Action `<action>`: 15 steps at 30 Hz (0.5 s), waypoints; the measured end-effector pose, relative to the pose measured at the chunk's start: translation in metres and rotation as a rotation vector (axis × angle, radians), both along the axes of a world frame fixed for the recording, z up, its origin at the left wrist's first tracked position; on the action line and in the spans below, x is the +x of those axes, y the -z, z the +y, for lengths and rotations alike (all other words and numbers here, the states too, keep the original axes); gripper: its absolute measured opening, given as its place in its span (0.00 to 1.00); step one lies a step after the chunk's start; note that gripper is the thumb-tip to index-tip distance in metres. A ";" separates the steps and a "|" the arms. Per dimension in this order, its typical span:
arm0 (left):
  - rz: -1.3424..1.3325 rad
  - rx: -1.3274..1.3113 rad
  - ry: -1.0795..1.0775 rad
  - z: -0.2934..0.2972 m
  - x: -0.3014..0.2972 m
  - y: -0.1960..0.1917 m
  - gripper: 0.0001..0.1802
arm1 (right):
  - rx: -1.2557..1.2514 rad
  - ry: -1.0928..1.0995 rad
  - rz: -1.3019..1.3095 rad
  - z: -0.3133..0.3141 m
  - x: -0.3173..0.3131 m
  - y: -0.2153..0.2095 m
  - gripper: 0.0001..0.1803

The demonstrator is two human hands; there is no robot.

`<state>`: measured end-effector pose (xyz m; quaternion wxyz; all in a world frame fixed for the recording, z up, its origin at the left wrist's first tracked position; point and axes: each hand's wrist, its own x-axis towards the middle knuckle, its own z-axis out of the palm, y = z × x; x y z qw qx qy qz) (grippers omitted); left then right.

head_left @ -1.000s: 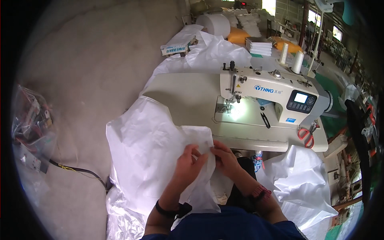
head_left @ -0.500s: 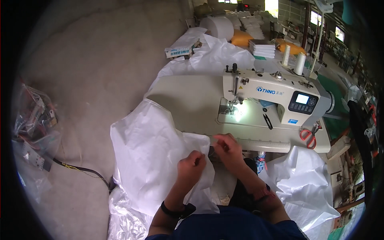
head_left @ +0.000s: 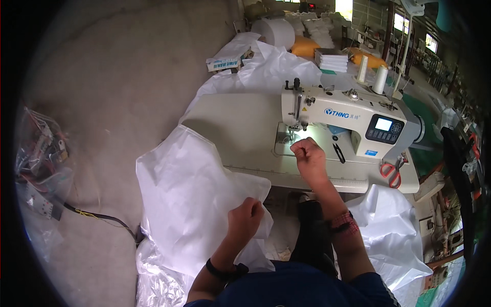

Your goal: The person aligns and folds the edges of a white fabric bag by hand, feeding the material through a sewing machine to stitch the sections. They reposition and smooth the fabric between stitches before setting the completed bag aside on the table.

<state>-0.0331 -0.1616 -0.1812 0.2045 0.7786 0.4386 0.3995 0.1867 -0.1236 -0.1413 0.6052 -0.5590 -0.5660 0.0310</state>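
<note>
Left hand point(head_left: 244, 221) curled over the white sheet point(head_left: 176, 176), draped near left across the table point(head_left: 238, 120) perhaps for support, right hand point(head_left: 311, 157) clenched by the far-right sewing machine point(head_left: 335, 106); can't tell whether either grips anything!

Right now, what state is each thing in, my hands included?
Left hand, closed; anything held is unclear.
Right hand, closed; anything held is unclear.
Left white sheet, creased.
Right white sheet, crumpled.
Sewing machine, powered on.
Machine screen, lit.
Thread cones, upright.
Black snips, lying flat; blades too small to judge.
Red-handled scissors, lying down.
</note>
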 end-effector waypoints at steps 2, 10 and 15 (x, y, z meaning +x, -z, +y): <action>-0.026 -0.066 0.021 0.000 0.000 0.003 0.04 | -0.108 0.025 -0.138 -0.009 0.005 -0.001 0.02; -0.045 0.000 0.015 0.002 0.001 0.005 0.03 | -0.137 -0.276 -0.336 -0.040 -0.033 0.014 0.05; -0.009 0.012 0.000 -0.002 -0.006 0.002 0.04 | -0.135 -0.306 -0.618 -0.036 -0.045 0.022 0.05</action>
